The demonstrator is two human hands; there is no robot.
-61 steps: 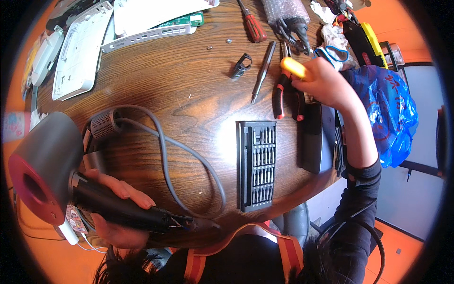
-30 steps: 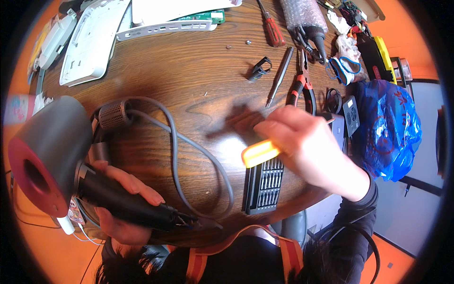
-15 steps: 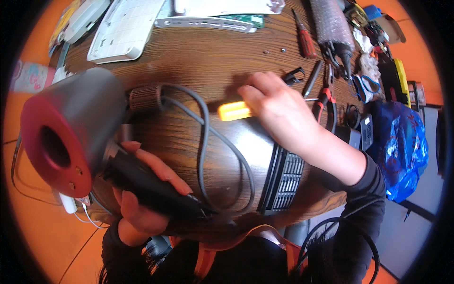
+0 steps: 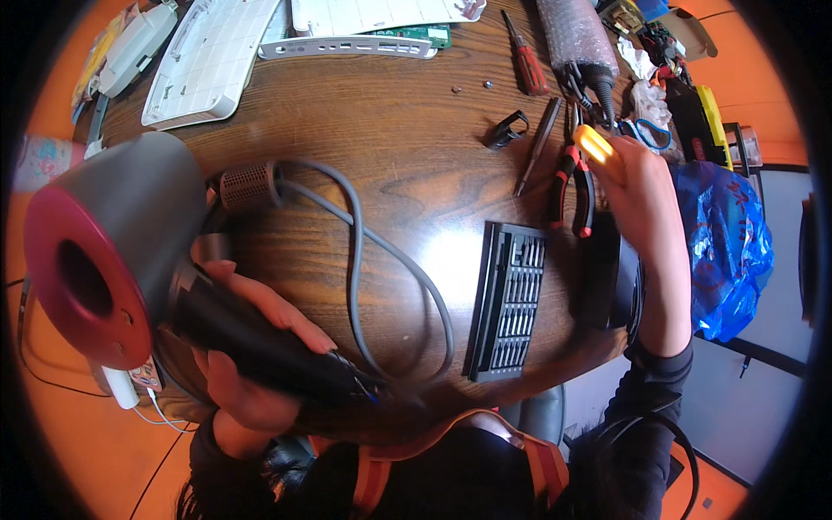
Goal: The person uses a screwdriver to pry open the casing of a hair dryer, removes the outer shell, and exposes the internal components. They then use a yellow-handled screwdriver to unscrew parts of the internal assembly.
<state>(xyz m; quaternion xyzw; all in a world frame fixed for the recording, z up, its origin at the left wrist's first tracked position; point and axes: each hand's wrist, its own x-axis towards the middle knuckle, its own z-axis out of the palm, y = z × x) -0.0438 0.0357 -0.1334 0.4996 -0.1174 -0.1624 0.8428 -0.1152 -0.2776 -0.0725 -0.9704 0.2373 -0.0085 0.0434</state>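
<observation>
At the left, my left hand (image 4: 236, 390) is closed around the black handle of a hair dryer (image 4: 156, 195) with a grey body and a magenta ring face. Wires show at the handle's lower end. A grey cable (image 4: 356, 251) loops over the table, with a brown perforated cylinder (image 4: 249, 186) beside the dryer. My right hand (image 4: 646, 191) grips a yellow-handled tool, apparently a screwdriver (image 4: 592, 143), at the right, above the red-and-black pliers (image 4: 562, 182); its tip cannot be made out. A black precision bit set (image 4: 511, 303) lies mid-right.
A dark pen-shaped driver (image 4: 539, 147), a black clip-like part (image 4: 507, 131) and a red screwdriver (image 4: 528, 69) lie far right of centre, near small metal bits (image 4: 488, 85). White casings (image 4: 208, 74) line the back. A bubble-wrapped item (image 4: 579, 39) and blue plastic bag (image 4: 726, 251) stand right.
My right hand has moved right with the yellow-handled tool, from above the table's middle to beside the pliers, uncovering the bit set. My left hand still holds the hair dryer; the view has shifted slightly.
</observation>
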